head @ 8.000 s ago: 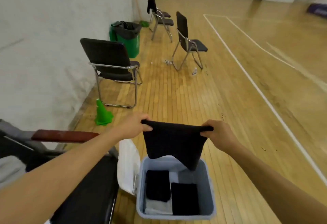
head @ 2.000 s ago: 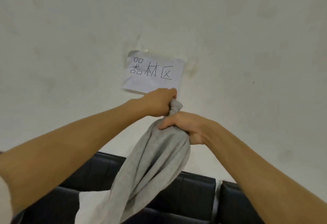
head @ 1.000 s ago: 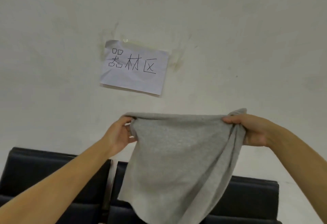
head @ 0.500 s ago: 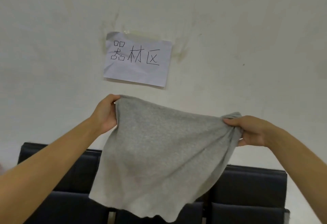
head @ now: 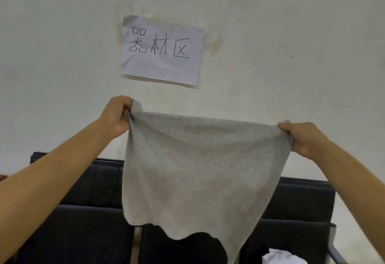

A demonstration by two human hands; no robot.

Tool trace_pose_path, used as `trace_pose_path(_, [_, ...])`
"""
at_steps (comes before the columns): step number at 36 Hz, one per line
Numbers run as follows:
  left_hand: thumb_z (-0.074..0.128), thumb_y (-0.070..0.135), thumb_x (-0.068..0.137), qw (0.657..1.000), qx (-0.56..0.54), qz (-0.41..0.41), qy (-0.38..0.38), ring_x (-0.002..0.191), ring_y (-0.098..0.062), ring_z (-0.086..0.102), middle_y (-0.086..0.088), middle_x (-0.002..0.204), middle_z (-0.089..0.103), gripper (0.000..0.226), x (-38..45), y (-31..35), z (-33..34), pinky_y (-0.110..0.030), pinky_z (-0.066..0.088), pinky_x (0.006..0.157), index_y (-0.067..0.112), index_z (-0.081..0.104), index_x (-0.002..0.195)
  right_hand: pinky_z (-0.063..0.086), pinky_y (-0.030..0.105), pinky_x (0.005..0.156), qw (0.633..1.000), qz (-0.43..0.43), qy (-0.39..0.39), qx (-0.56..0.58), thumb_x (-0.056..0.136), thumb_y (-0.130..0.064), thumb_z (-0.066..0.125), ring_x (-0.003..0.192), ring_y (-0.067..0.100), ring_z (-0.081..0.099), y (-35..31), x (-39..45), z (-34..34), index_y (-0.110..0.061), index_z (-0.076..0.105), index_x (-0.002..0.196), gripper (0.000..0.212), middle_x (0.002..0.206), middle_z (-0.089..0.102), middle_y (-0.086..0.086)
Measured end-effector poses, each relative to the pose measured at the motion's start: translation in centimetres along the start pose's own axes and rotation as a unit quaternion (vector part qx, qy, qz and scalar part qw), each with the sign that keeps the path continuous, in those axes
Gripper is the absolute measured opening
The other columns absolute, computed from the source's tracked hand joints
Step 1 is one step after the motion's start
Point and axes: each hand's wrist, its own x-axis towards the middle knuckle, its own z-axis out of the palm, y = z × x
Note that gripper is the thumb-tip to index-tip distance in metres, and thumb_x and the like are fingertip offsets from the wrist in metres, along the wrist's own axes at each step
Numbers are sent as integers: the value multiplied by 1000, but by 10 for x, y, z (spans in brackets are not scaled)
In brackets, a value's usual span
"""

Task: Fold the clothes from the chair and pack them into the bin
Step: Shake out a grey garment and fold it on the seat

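Observation:
A grey cloth [head: 198, 170] hangs spread out in the air in front of the wall. My left hand [head: 117, 115] grips its upper left corner, and my right hand [head: 303, 138] grips its upper right corner, a little lower. Below the cloth stand black chairs [head: 87, 222] against the wall. On the right chair's seat lie dark clothes [head: 198, 247] and a white garment [head: 279, 258], partly hidden by the cloth. The bin is out of view.
A white paper sign [head: 162, 50] with handwritten characters is taped to the pale wall [head: 291, 34]. A metal armrest [head: 337, 257] of the right chair shows at the lower right.
The cloth, bunched in both hands two seconds ago, is now stretched wide between them. Over the last half second the view tilted down slightly, showing clothes on the chair seat.

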Motion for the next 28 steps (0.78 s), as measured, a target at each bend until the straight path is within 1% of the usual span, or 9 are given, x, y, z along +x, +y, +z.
trace_pose_path(2, [31,-9,76,1000,14,-10,-6,59,-13,45,-2,59,49,38,-1,-1,-5,-22,42,61,11,53,52,51,37,68,1000,-7,5,-18,90,-7,60,91,26,58,2,0,0,8,56,112,27,122,55,24])
trace_pose_path(4, [32,-7,80,1000,11,-22,-2,74,-16,49,-5,78,52,30,-1,0,-9,-25,46,72,10,57,78,51,41,78,999,-23,3,-39,93,-6,56,105,31,56,3,1,0,5,51,123,32,127,51,25])
trace_pose_path(6, [31,-3,86,999,21,-27,4,84,-19,52,-8,91,51,35,0,2,-13,-31,45,84,14,59,98,49,42,82,998,-42,-18,-54,96,-8,52,100,26,54,5,1,1,-5,54,125,29,123,52,18])
trace_pose_path(8, [31,-2,87,999,25,-24,-21,79,-19,51,-9,88,50,39,1,5,-17,-31,46,79,16,61,105,48,40,82,996,-44,-53,-59,98,-9,48,92,21,54,6,0,2,-8,62,109,18,116,54,12])
trace_pose_path(12, [44,10,94,996,75,-42,-35,73,-15,51,-4,84,52,25,5,9,-26,-28,45,68,16,66,105,51,35,75,994,-37,-97,-31,96,-3,47,91,22,57,6,-3,2,-3,62,100,16,105,58,12])
trace_pose_path(18, [62,7,87,990,137,-35,-11,81,-14,55,-2,87,59,6,11,9,-36,-26,45,73,9,67,90,52,35,76,991,-55,-119,-14,97,-5,45,98,25,59,7,-6,0,-4,63,109,21,109,58,11])
trace_pose_path(21, [65,3,83,982,188,-5,30,85,-16,57,-5,90,62,5,10,12,-36,-29,46,77,7,65,87,53,38,79,988,-81,-127,-17,99,-4,39,94,25,56,8,-9,-2,-9,65,105,27,103,56,11])
trace_pose_path(24, [65,2,83,964,251,30,84,85,-20,57,-7,89,62,4,9,18,-37,-35,47,79,6,65,84,51,34,73,990,-93,-110,4,98,-2,39,92,24,57,7,-8,-5,-4,65,100,27,104,57,11])
trace_pose_path(28, [58,6,89,947,295,63,109,90,-26,57,-11,98,61,9,6,30,-41,-38,53,74,6,66,93,49,35,77,992,-79,-84,42,93,0,45,94,25,56,9,-1,-9,-1,65,91,21,107,56,13])
